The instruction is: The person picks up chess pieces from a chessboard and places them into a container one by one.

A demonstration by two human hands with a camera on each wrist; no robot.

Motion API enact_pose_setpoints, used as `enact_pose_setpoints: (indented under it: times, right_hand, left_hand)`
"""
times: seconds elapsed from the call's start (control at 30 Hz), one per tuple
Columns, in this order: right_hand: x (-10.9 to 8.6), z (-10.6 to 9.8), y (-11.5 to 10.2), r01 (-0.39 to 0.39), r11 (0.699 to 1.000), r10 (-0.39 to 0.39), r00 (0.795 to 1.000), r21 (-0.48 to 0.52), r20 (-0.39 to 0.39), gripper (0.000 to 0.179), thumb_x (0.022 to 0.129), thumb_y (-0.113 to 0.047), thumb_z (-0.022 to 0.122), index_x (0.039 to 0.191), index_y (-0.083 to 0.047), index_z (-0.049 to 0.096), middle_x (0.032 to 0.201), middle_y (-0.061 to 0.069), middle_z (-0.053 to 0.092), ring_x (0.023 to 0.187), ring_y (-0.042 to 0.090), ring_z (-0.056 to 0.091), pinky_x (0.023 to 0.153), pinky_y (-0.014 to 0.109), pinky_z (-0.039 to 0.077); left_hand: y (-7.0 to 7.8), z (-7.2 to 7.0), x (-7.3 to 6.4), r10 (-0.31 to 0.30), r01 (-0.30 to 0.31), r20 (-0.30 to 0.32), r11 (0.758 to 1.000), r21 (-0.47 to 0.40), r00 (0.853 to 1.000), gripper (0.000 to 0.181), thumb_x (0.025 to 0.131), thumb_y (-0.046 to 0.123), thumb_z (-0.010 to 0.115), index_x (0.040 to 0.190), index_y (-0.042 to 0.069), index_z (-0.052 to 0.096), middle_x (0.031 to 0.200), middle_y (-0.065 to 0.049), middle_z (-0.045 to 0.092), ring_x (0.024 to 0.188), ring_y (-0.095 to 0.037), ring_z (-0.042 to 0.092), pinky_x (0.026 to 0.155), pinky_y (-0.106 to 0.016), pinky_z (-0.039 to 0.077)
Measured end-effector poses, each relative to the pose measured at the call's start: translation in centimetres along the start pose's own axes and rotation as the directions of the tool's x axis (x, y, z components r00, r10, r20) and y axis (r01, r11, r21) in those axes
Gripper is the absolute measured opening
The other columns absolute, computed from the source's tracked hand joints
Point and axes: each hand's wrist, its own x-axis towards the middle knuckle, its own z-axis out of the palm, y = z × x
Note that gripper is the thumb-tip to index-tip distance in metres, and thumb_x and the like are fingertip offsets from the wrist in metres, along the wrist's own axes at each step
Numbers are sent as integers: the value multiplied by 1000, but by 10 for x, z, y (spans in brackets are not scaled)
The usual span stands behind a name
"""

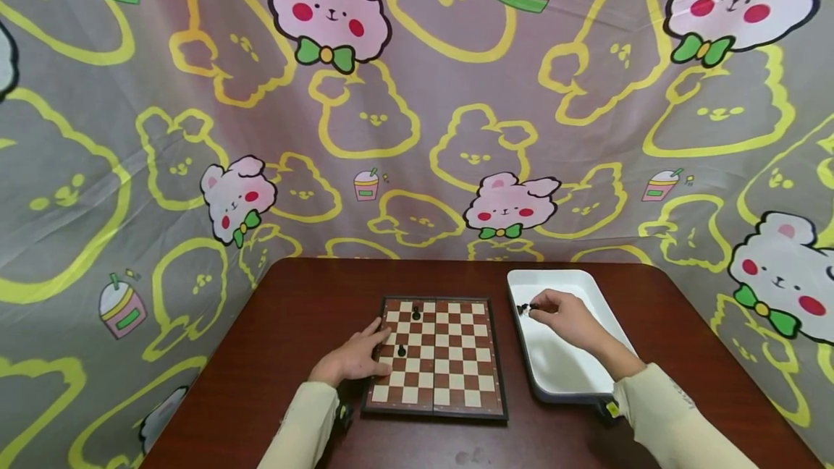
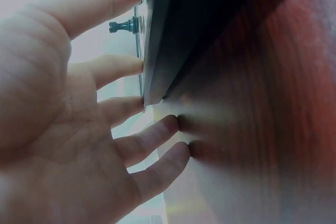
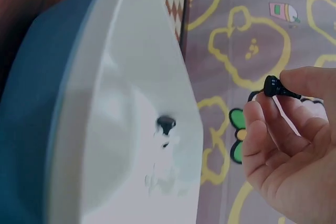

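A chessboard (image 1: 434, 357) lies on the table with two black chess pieces on its left half, one near the far edge (image 1: 415, 313) and one nearer the middle (image 1: 401, 350). My left hand (image 1: 355, 357) rests at the board's left edge, thumb and some fingertips touching the frame, the other fingertips on the table. In the left wrist view a black rook (image 2: 124, 26) stands beyond the thumb. Over the white tray (image 1: 554, 368), my right hand (image 1: 570, 320) pinches a black chess piece (image 3: 274, 86) between thumb and fingers. Another black piece (image 3: 166, 123) lies in the tray.
The brown table (image 1: 293, 310) carries the board and, to its right, the tray. A patterned curtain (image 1: 417, 93) hangs behind the far edge and down both sides.
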Motion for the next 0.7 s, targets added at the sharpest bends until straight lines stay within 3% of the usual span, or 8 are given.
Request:
enact_pose_setpoints:
  times: [0.3,0.7]
  right_hand:
    - [-14,-10,17,-43,999,43,999,-19,22,12,86,-14,68,92,-4,67,83,-1,65,81,16,60,68,34,46]
    - [-12,-18,35,-75,994,76,997,-78,7,12,86,-14,69,92,-4,68,83,0,66,78,16,60,66,32,46]
  left_hand:
    - [-3,2,0,5,-5,4,1000,4,1000,75,83,32,73,147,13,38,156,-13,13,135,-51,15,100,-64,25]
    - [-4,1,3,3,-3,1,1000,8,1000,75,84,31,72,147,12,37,156,-13,13,136,-50,16,100,-63,25]
